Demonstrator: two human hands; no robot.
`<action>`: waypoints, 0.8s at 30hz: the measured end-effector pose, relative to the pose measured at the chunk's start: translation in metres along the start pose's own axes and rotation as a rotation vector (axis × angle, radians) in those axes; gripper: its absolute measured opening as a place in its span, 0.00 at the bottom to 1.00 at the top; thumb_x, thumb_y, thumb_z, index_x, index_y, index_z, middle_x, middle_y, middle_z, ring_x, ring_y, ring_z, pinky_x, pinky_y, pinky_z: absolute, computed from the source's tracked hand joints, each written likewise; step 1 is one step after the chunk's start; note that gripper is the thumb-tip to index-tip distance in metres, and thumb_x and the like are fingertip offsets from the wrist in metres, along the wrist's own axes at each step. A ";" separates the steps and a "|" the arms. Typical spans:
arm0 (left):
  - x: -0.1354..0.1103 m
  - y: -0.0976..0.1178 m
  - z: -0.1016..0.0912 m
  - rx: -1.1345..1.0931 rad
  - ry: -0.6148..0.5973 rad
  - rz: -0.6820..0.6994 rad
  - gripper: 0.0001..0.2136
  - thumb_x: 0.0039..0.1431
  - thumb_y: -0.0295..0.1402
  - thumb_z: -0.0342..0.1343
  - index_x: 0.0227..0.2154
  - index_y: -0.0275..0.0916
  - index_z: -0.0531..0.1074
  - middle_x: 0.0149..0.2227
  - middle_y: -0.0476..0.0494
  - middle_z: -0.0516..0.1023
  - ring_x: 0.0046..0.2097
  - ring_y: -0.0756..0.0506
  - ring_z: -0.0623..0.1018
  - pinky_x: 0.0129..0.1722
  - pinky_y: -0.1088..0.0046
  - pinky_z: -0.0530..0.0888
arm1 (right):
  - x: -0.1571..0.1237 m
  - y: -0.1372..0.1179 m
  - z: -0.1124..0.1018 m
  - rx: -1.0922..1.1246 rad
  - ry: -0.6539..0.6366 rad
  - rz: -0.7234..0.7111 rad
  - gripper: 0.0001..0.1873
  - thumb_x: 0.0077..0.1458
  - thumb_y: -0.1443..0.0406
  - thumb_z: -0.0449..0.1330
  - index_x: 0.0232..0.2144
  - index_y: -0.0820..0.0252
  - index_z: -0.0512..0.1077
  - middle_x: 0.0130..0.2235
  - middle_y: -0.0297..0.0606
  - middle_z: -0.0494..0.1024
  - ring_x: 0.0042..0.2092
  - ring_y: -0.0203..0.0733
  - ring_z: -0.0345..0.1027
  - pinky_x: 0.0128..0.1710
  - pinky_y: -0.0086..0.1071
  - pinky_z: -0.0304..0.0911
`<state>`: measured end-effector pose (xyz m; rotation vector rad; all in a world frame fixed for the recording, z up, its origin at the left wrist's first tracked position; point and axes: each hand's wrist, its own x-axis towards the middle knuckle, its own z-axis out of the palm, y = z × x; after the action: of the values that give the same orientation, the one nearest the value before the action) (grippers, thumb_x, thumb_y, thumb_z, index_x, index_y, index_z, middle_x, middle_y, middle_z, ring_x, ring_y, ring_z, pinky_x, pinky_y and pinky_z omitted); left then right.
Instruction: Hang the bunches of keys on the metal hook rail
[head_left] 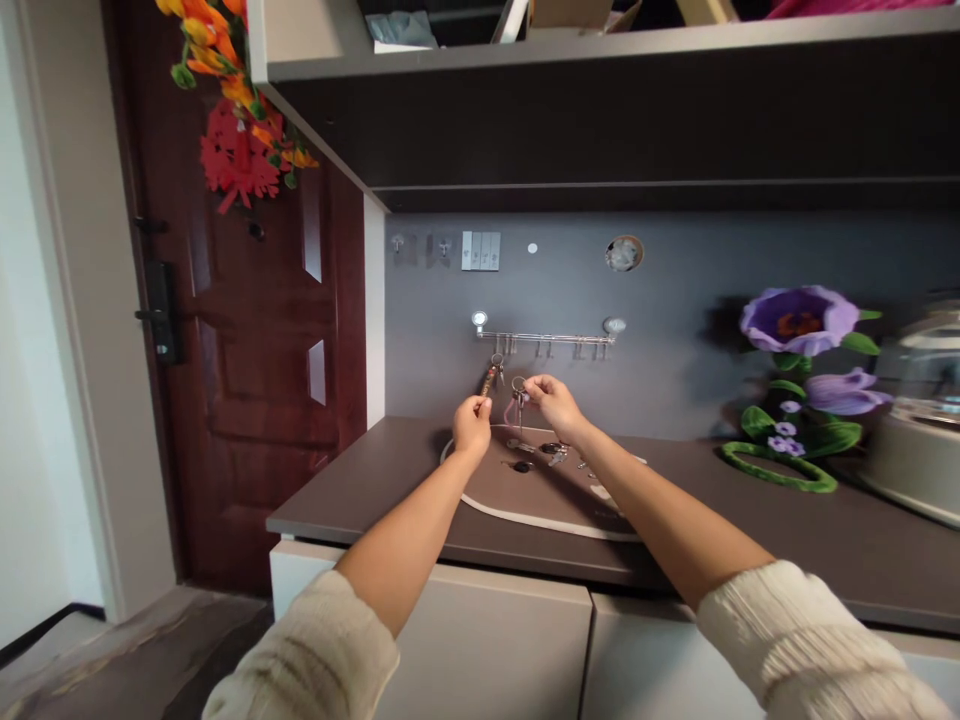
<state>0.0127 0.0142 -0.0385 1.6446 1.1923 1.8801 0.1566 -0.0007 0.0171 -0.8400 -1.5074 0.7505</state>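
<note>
A metal hook rail [546, 338] is fixed to the grey wall above a dark counter. A key with a reddish-brown fob [490, 378] hangs from a hook at the rail's left end. My left hand [472, 424] pinches the lower end of that fob. My right hand [553, 402] pinches a key ring with a pink tag [517, 397] just below the rail. Beneath both hands, several loose keys [553, 452] lie on an oval brown mat [525, 490] with a pale edge.
Purple artificial flowers [801, 385] with a green looped stem stand on the counter [360, 490] at the right. A lidded pot [919, 420] sits at the far right. A dark red door [247, 330] with orange and red decorations is at the left. A shelf overhangs above.
</note>
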 end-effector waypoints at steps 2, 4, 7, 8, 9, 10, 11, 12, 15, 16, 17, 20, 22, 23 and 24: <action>0.000 0.000 -0.002 0.088 0.014 0.025 0.09 0.55 0.33 0.46 0.28 0.36 0.70 0.29 0.45 0.74 0.31 0.50 0.71 0.35 0.73 0.67 | 0.007 -0.006 0.004 0.037 0.033 0.036 0.08 0.45 0.62 0.57 0.25 0.60 0.62 0.26 0.31 0.66 0.29 0.32 0.63 0.34 0.31 0.64; -0.002 0.002 -0.004 0.163 0.020 0.056 0.09 0.55 0.32 0.46 0.27 0.36 0.70 0.29 0.44 0.74 0.32 0.49 0.71 0.35 0.73 0.66 | 0.015 -0.011 0.008 0.051 0.082 0.068 0.05 0.46 0.65 0.56 0.25 0.60 0.62 0.25 0.31 0.66 0.27 0.31 0.63 0.32 0.30 0.65; -0.004 0.007 -0.006 0.249 0.034 0.085 0.09 0.55 0.32 0.45 0.27 0.37 0.71 0.30 0.44 0.73 0.34 0.48 0.71 0.37 0.72 0.66 | 0.028 -0.017 0.014 0.047 0.133 0.078 0.02 0.47 0.68 0.53 0.25 0.60 0.62 0.24 0.31 0.66 0.26 0.31 0.63 0.29 0.29 0.65; -0.005 0.008 -0.006 0.270 0.035 0.082 0.09 0.55 0.31 0.45 0.27 0.38 0.71 0.31 0.43 0.73 0.34 0.48 0.71 0.37 0.72 0.66 | 0.032 -0.018 0.015 0.044 0.142 0.072 0.02 0.48 0.69 0.52 0.25 0.61 0.62 0.24 0.31 0.66 0.26 0.30 0.62 0.28 0.28 0.65; -0.006 0.009 -0.006 0.287 0.030 0.074 0.09 0.55 0.31 0.45 0.28 0.38 0.71 0.31 0.43 0.74 0.35 0.48 0.71 0.37 0.71 0.66 | 0.037 -0.019 0.017 0.037 0.152 0.064 0.02 0.48 0.69 0.51 0.24 0.61 0.62 0.23 0.31 0.65 0.25 0.30 0.62 0.28 0.27 0.65; -0.006 0.009 -0.006 0.303 0.022 0.061 0.09 0.55 0.31 0.45 0.28 0.38 0.71 0.32 0.43 0.74 0.35 0.48 0.71 0.38 0.71 0.66 | 0.041 -0.019 0.019 0.026 0.165 0.056 0.03 0.49 0.70 0.51 0.24 0.61 0.62 0.22 0.30 0.64 0.24 0.30 0.61 0.27 0.26 0.65; -0.006 0.010 -0.006 0.316 0.010 0.046 0.10 0.55 0.31 0.45 0.29 0.38 0.71 0.33 0.43 0.74 0.36 0.47 0.71 0.39 0.71 0.66 | 0.046 -0.019 0.021 0.014 0.183 0.050 0.04 0.49 0.70 0.50 0.23 0.62 0.62 0.21 0.30 0.64 0.24 0.29 0.61 0.26 0.26 0.65; -0.006 0.010 -0.006 0.328 -0.001 0.031 0.10 0.56 0.31 0.45 0.29 0.37 0.72 0.33 0.42 0.74 0.36 0.47 0.71 0.39 0.71 0.66 | 0.050 -0.019 0.022 -0.001 0.202 0.047 0.05 0.49 0.70 0.50 0.23 0.62 0.63 0.20 0.30 0.63 0.23 0.29 0.61 0.26 0.26 0.65; -0.006 0.010 -0.006 0.349 -0.021 0.000 0.10 0.56 0.31 0.45 0.30 0.37 0.72 0.35 0.41 0.74 0.38 0.47 0.72 0.41 0.71 0.65 | 0.062 -0.016 0.027 -0.038 0.267 0.050 0.06 0.49 0.69 0.50 0.22 0.62 0.63 0.20 0.30 0.64 0.22 0.30 0.61 0.24 0.27 0.66; -0.006 0.010 -0.006 0.353 -0.022 -0.005 0.10 0.56 0.31 0.45 0.30 0.37 0.72 0.35 0.41 0.74 0.38 0.46 0.72 0.41 0.71 0.65 | 0.065 -0.015 0.029 -0.041 0.287 0.053 0.06 0.50 0.69 0.50 0.22 0.62 0.63 0.20 0.31 0.64 0.22 0.30 0.61 0.24 0.27 0.66; -0.006 0.010 -0.006 0.356 -0.022 -0.009 0.10 0.56 0.31 0.45 0.31 0.37 0.72 0.36 0.41 0.74 0.39 0.46 0.72 0.41 0.71 0.65 | 0.068 -0.013 0.030 -0.041 0.306 0.056 0.06 0.49 0.70 0.50 0.22 0.62 0.63 0.20 0.31 0.64 0.22 0.30 0.61 0.24 0.27 0.66; -0.006 0.011 -0.007 0.363 -0.023 -0.010 0.10 0.56 0.31 0.45 0.30 0.37 0.72 0.36 0.41 0.74 0.39 0.46 0.72 0.40 0.71 0.65 | 0.078 -0.009 0.034 -0.041 0.346 0.065 0.05 0.49 0.70 0.50 0.23 0.63 0.64 0.20 0.31 0.65 0.23 0.30 0.62 0.25 0.27 0.67; -0.007 0.012 -0.007 0.360 -0.023 -0.005 0.10 0.56 0.31 0.45 0.30 0.37 0.72 0.35 0.41 0.74 0.39 0.46 0.72 0.40 0.71 0.65 | 0.084 -0.004 0.036 -0.063 0.369 0.070 0.05 0.49 0.70 0.51 0.24 0.63 0.65 0.21 0.31 0.66 0.23 0.30 0.63 0.25 0.28 0.67; -0.007 0.012 -0.006 0.357 -0.022 -0.004 0.10 0.56 0.31 0.45 0.30 0.37 0.72 0.35 0.40 0.74 0.39 0.46 0.72 0.40 0.71 0.65 | 0.087 -0.002 0.036 -0.077 0.384 0.074 0.05 0.49 0.70 0.51 0.24 0.63 0.65 0.22 0.32 0.66 0.23 0.30 0.63 0.25 0.28 0.67; -0.007 0.012 -0.006 0.352 -0.020 -0.004 0.10 0.56 0.31 0.45 0.30 0.37 0.72 0.36 0.40 0.74 0.39 0.46 0.72 0.40 0.71 0.65 | 0.090 0.001 0.036 -0.095 0.398 0.074 0.05 0.50 0.70 0.51 0.24 0.63 0.65 0.22 0.32 0.67 0.23 0.29 0.63 0.25 0.28 0.68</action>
<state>0.0113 0.0001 -0.0330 1.8276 1.5884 1.7184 0.1169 0.0761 0.0605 -1.0527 -1.1670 0.5291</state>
